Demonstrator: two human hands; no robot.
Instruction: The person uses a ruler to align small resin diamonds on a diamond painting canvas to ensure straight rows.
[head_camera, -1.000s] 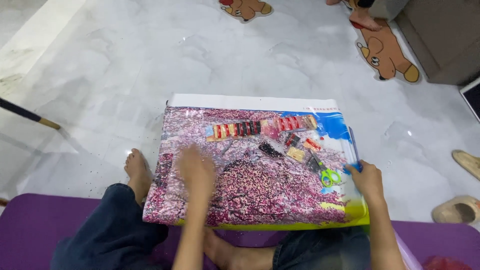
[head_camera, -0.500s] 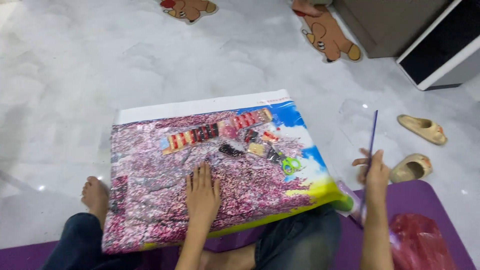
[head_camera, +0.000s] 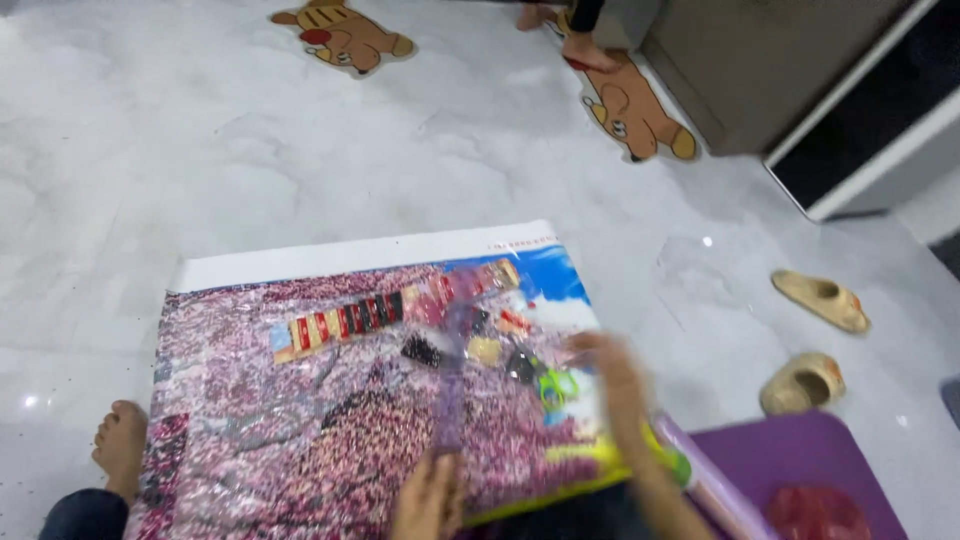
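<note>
Pale grey marble floor (head_camera: 250, 140), glossy, carries everything in view. Two flat animal-shaped mats lie on it toward the far edge: one tan and striped (head_camera: 342, 35), one tan with a face (head_camera: 632, 112); another person's bare foot (head_camera: 588, 50) rests on the second. Brown cabinet (head_camera: 770, 70) stands at the far right corner. Two beige slippers (head_camera: 820, 300) lie well apart from the mats, near the right edge of the floor.

Large picture canvas (head_camera: 300, 420), mostly pink speckle with a blue upper right corner and a white strip along its far edge, lies flat on the floor in front of the person. A row of small red and dark packets (head_camera: 345, 322) sits on its upper middle; loose small pieces, among them a green one (head_camera: 556, 385), lie near its right edge.

Left hand (head_camera: 430, 495): low on the canvas near its near edge, touching it. A translucent purple stick (head_camera: 452, 385), blurred, rises from this hand across the canvas. Cannot tell whether the grip is clenched around it or flat.

Right hand (head_camera: 615, 375): heavily motion-blurred, over the canvas's right edge near the green piece. Grip state cannot be told.

Person's bare foot (head_camera: 120, 445) lies just beside the canvas's left edge. Purple mat (head_camera: 800, 455) at the near right corner, a red bag (head_camera: 815, 512) on it.
</note>
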